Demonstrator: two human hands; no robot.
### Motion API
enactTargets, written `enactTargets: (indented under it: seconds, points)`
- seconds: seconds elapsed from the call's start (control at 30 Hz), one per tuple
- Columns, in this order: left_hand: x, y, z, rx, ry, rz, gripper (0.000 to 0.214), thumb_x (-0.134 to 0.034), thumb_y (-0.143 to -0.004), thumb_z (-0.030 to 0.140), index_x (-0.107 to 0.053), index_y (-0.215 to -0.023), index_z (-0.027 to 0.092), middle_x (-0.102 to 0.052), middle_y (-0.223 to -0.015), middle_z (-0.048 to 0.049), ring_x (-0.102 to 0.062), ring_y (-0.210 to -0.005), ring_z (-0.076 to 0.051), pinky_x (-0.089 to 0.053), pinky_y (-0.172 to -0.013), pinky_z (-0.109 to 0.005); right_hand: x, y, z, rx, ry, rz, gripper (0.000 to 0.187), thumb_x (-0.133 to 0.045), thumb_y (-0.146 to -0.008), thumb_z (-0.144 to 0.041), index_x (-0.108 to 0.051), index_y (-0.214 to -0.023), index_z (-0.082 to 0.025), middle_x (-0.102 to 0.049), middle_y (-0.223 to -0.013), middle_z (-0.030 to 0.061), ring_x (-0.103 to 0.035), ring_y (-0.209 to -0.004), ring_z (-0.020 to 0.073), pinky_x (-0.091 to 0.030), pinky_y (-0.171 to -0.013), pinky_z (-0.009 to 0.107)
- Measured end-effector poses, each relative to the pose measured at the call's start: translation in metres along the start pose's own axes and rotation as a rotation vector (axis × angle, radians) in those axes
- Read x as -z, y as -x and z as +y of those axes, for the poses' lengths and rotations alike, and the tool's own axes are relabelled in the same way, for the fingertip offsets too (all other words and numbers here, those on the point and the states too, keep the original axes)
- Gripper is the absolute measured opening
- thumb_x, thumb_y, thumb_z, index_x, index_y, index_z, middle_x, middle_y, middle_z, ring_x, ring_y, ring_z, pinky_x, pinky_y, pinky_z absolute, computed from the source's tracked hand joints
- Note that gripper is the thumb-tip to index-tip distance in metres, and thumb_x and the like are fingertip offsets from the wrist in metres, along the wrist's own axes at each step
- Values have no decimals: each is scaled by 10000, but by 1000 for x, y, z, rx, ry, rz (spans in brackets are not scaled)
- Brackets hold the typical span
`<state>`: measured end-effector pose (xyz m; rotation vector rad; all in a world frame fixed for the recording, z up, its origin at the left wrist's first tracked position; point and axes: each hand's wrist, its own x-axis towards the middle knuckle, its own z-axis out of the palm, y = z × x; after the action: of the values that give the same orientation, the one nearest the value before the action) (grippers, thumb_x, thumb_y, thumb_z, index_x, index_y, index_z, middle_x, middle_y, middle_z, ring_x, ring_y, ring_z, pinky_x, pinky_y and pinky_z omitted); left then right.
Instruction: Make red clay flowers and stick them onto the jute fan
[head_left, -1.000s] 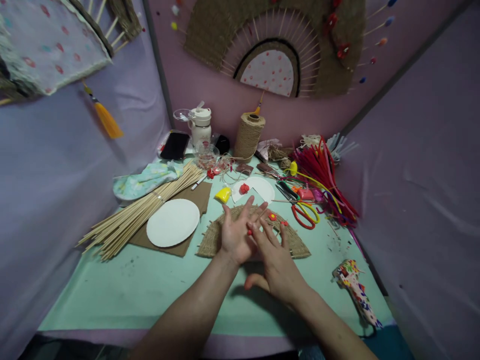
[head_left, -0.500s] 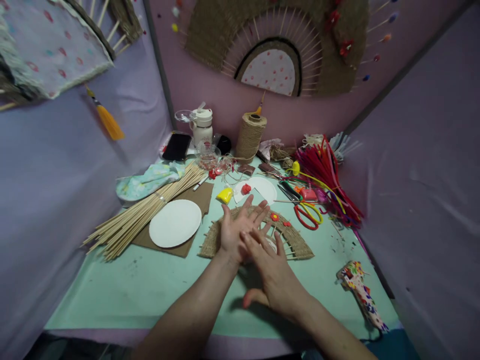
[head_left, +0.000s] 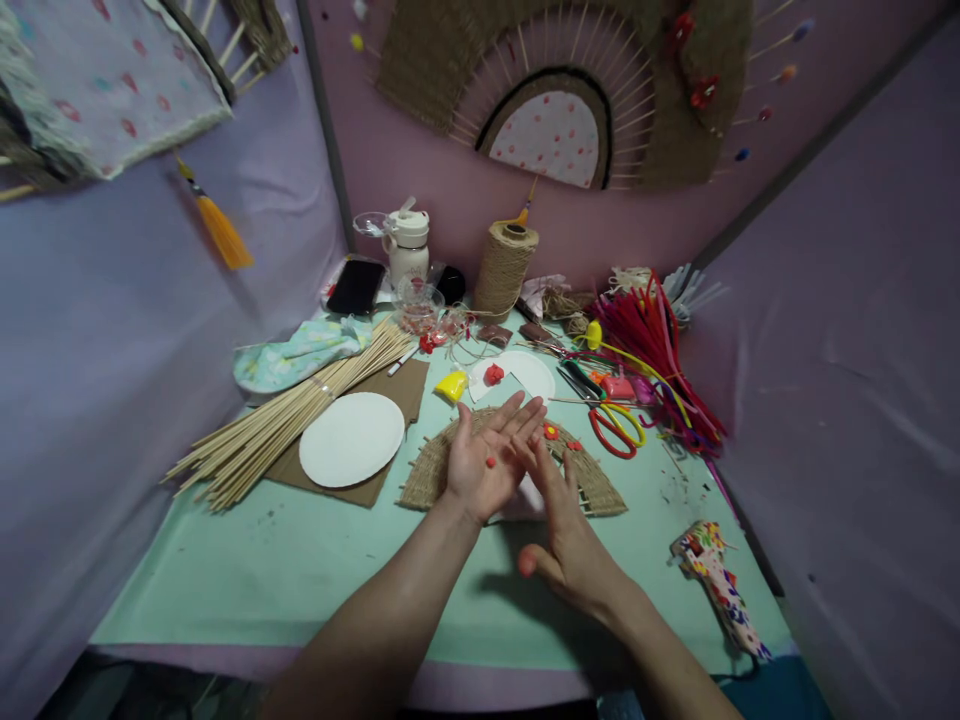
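A craft corner: the counter (head_left: pixel 300 570) carries bamboo skewers (head_left: pixel 292 415), a jute twine spool (head_left: pixel 505 260), scissors (head_left: pixel 611 425), pipe cleaners (head_left: pixel 652 350) and a glue gun (head_left: pixel 716 585); woven fans (head_left: pixel 555 90) hang on fabric walls.

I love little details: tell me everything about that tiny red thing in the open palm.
The red ball is a tiny, round, matte pellet, perhaps clay. It lies loose near the middle of the open, upturned left hand. The right hand stands edge-on beside it, not touching. A woven fan lies below.
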<state>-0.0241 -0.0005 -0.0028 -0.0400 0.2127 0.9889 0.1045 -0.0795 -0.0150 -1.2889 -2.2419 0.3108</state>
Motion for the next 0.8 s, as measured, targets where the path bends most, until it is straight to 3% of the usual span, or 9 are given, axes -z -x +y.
enactTargets:
  seconds: [0.17,0.37,0.53,0.67,0.8]
  points:
    - [2,1,-2,-18,-19,-21,773,-320,-910,649,-489,-1351,37,-562,-1344,-239,-505,-1301,-302,-378,-1096,-393,-1,-4,-2,48,170,-39,1072,-179,-773,-845,32,-1549,-136,-339,-1533,203,-253,-1446,356,-70,-1150,635]
    - [3,1,0,-34,-29,-28,774,-331,-886,685,-494,-1358,93,-567,-1340,-222,-510,-1295,-303,-358,-1103,-425,-4,1,-8,139,228,-78,1124,-242,-744,-866,49,-1544,-133,-447,-1474,177,-270,-1438,345,-29,-1146,639]
    - [2,2,-1,-31,-54,-27,745,-330,-883,690,-477,-1382,156,-569,-1340,-198,-519,-1285,-298,-349,-1095,-450,-2,-2,-8,80,292,-69,1110,-264,-748,-859,8,-1548,-139,-444,-1477,176,-266,-1436,359,2,-1140,652]
    - [3,2,-2,22,-68,-38,754,-330,-875,705,-459,-1398,177,-561,-1349,-194,-503,-1299,-308,-343,-1092,-474,-5,-4,-13,92,266,-98,1150,-298,-720,-880,-21,-1548,-131,-415,-1493,189,-257,-1442,353,-57,-1147,648]
    - [3,1,0,-11,-56,-36,747,-358,-863,711,-456,-1404,207,-543,-1379,-173,-474,-1327,-293,-321,-1110,-463,-4,1,-12,67,257,-135,1103,-374,-741,-853,-90,-1547,-156,-440,-1480,175,-282,-1433,343,-88,-1146,644]
